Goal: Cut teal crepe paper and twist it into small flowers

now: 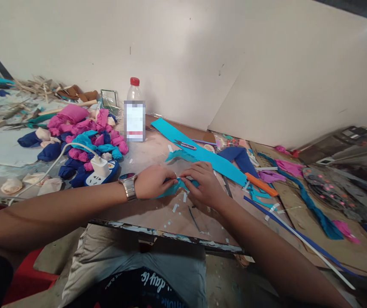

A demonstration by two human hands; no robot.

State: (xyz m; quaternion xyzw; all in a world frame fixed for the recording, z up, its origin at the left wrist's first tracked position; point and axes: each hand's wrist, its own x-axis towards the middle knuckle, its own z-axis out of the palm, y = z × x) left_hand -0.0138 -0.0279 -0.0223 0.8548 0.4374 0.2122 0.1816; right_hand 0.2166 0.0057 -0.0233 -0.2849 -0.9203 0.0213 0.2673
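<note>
My left hand [156, 180], below a wrist with a metal watch, pinches a thin turquoise strip [167, 191] between thumb and fingers. My right hand [206, 188] meets it at the strip's middle, its fingertips also closed on the material. Whether the strip is cloth or crepe paper I cannot tell. Both hands are just above the table near its front edge. Behind them lies a long flat turquoise piece [215, 160] with a small utility knife [185, 145] on it. An orange-handled tool [262, 184] rests at its right end.
Left of my hands stand a power strip [102, 173] with a white plug and a pile of pink, blue and turquoise bundles [77, 124]. A red-capped bottle [134, 115] stands near the wall. Cardboard [294, 205] with coloured scraps and a long white strip [324, 259] lie right.
</note>
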